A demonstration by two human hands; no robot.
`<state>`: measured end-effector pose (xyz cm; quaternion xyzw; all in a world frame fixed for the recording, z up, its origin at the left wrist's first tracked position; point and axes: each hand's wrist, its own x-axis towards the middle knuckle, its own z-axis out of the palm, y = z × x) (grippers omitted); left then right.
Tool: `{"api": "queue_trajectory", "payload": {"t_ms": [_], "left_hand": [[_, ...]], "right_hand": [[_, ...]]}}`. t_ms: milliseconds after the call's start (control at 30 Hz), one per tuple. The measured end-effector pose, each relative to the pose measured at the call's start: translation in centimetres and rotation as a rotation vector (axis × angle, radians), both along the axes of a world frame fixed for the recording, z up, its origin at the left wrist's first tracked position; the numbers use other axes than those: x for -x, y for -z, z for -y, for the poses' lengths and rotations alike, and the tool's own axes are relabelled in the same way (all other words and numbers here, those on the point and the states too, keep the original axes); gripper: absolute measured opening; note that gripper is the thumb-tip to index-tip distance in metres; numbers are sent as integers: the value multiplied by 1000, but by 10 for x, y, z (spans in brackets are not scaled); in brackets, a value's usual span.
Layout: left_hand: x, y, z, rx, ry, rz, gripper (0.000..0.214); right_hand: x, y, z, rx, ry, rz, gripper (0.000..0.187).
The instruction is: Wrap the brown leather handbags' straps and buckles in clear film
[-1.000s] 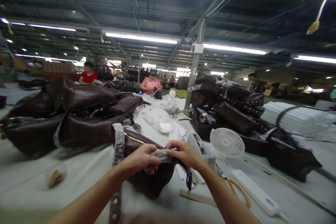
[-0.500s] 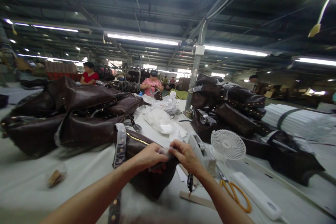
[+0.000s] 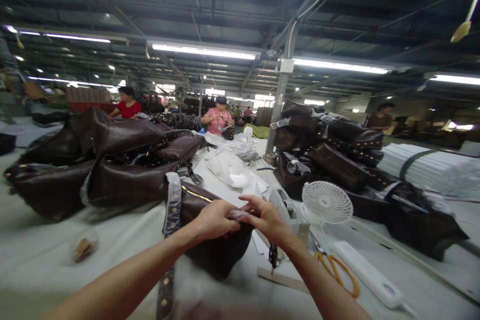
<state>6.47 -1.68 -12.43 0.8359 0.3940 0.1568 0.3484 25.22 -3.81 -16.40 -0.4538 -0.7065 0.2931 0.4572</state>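
Note:
A dark brown leather bag (image 3: 217,255) with a gold zipper lies on the white table before me. Over its right end, my left hand (image 3: 217,219) pinches a small piece of clear plastic wrap (image 3: 237,215). My right hand (image 3: 264,217) grips the other side of that plastic between thumb and fingers, with the index finger raised. What lies inside the plastic is hard to see. A studded strap (image 3: 172,210), partly covered in clear film, hangs at the bag's left end and runs down toward the table's near edge.
Brown bags (image 3: 123,135) are heaped on the left, with another pile (image 3: 330,155) at right. Beside my right arm are a white fan (image 3: 327,202), orange-handled scissors (image 3: 339,272) and a white power strip (image 3: 369,274). White wrapping (image 3: 228,167) lies ahead. Co-workers sit farther back.
My right hand's fingers have lifted and spread a little, while both hands stay at the plastic wrap. The view has shifted slightly; the bag keeps its place.

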Motion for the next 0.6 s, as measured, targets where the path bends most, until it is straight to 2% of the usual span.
{"api": "queue_trajectory", "payload": {"t_ms": [67, 133, 267, 367, 533, 600], "left_hand": [[1, -2, 2, -230, -20, -77, 11], [1, -3, 3, -354, -48, -124, 20], [0, -4, 0, -281, -53, -105, 21], [0, -6, -4, -222, -34, -102, 18], [1, -6, -11, -175, -24, -104, 18], [1, -5, -13, -123, -17, -82, 17]], "right_hand": [[1, 1, 2, -46, 30, 3, 36], [2, 4, 2, -92, 58, -12, 31], [5, 13, -2, -133, 109, -87, 24], [5, 15, -6, -108, 158, -146, 18], [-3, 5, -7, 49, 22, -74, 34], [-5, -1, -4, 8, -7, 39, 26]]}}
